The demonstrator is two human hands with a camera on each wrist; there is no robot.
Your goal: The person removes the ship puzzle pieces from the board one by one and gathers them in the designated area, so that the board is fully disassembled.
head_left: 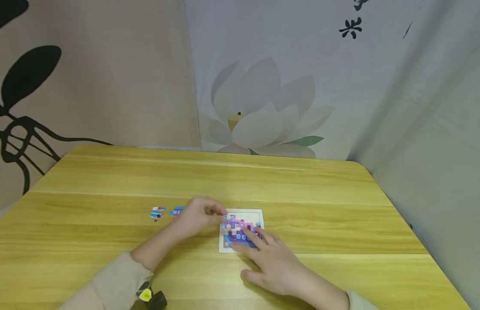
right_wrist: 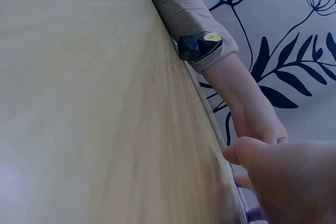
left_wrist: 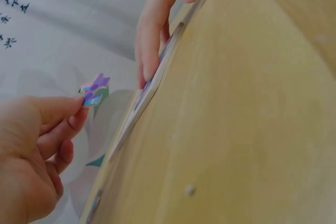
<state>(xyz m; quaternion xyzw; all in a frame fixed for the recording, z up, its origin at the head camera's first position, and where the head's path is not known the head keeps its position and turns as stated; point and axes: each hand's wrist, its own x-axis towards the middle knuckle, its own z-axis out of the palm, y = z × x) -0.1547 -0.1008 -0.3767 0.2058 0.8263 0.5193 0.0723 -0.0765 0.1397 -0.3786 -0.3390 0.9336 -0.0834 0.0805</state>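
Observation:
My left hand (head_left: 199, 216) pinches a purple, pink and blue jigsaw piece (left_wrist: 95, 90) between thumb and forefinger. In the left wrist view that piece is held up off the table. The hand hovers at the left side of a white-bordered puzzle board (head_left: 258, 213), which lies flat and bears a partly assembled purple and pink picture. On the picture's right and lower part rest the spread fingertips of my right hand (head_left: 276, 265), covering some of it. In the right wrist view, the right hand (right_wrist: 294, 179) hides most of the board.
Left of the board lie a striped loose puzzle piece (head_left: 157, 213) and a blue and pink piece (head_left: 176, 211), partly hidden by the left hand. The wooden table (head_left: 321, 206) reaches back to a printed curtain (head_left: 147, 77). A black wrist device (head_left: 156, 300) sits at the left sleeve.

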